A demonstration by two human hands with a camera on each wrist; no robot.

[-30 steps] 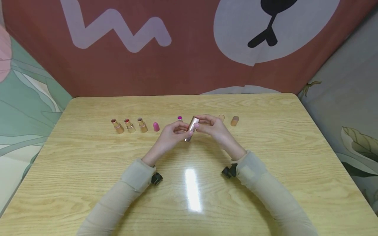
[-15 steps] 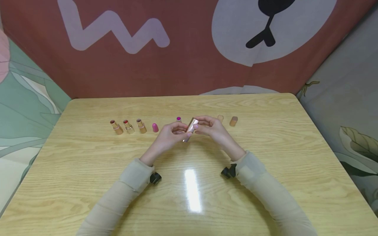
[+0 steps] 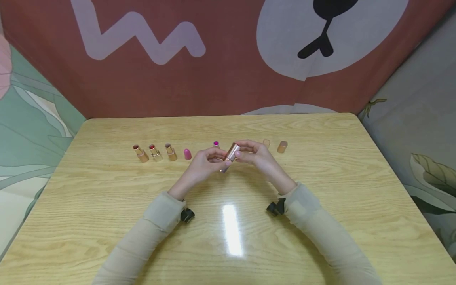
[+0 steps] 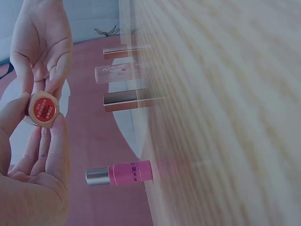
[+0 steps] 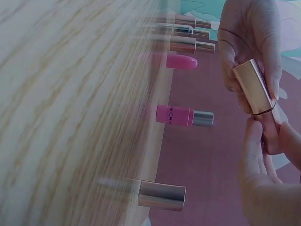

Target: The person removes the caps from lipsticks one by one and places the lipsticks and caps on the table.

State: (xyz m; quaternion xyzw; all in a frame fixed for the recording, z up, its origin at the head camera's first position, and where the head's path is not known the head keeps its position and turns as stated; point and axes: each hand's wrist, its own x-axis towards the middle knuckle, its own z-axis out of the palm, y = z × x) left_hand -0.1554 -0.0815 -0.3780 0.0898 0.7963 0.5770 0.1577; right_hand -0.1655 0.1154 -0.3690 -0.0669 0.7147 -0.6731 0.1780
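Observation:
Both hands hold one rose-gold lipstick tube (image 3: 232,152) above the middle of the table, tilted. The left hand (image 3: 204,164) pinches its lower part between thumb and fingers; a red round label (image 4: 44,109) shows on that end in the left wrist view. At the upper end, the right hand (image 3: 259,155) pinches the tube with thumb and fingertips. A dark seam crosses the tube in the right wrist view, between the two grips. Just beyond the left hand stands a pink lipstick base (image 4: 131,173) with a silver collar, partly hidden in the head view.
Left on the table stand three uncapped lipsticks, dark red (image 3: 140,153), red (image 3: 155,152) and brownish (image 3: 171,152), beside a pink cap (image 3: 187,154). Rightward are a clear cap (image 3: 266,142), a rose-gold cap (image 3: 282,147) and another metallic cap (image 4: 120,100), hidden by the right hand from the head.
The sheen on the held lipstick tube has shifted, as if it turned slightly in the fingers. Both hands keep their grip and place; the standing things have not moved.

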